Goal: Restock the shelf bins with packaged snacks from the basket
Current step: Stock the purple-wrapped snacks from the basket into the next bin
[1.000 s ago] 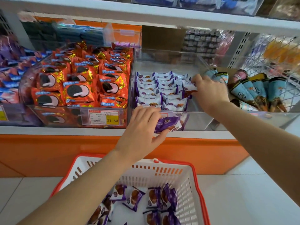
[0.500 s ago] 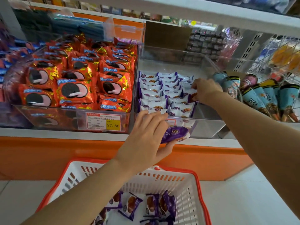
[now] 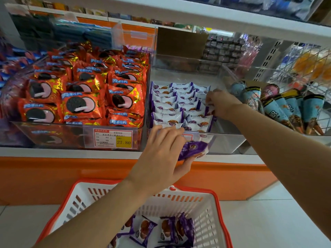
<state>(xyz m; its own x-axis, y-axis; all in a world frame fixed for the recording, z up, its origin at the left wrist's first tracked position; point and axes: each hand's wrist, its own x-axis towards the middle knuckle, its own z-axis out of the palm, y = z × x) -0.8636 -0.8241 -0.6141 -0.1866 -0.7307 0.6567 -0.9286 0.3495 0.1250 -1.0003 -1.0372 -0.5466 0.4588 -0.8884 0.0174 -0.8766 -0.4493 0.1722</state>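
While both hands (image 3: 161, 154) (image 3: 222, 102) grip purple packets (image 3: 194, 149), clear bin front (image 3: 225, 142) between them, cookie packs (image 3: 80, 104) leftward, basket (image 3: 204, 210) beneath.

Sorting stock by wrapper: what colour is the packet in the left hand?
Purple; the packet in the left hand shows best in the head view.

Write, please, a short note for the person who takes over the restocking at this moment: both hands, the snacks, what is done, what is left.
Left hand: holds a purple packet in front of the bin, not yet inside.
Right hand: inside the bin, fingers curled on a white packet at the right edge of the rows.
Done: neat rows of packets fill the bin's left part.
Left: the bin's right part is bare; place both held packets, then the spare packets lying in the basket.
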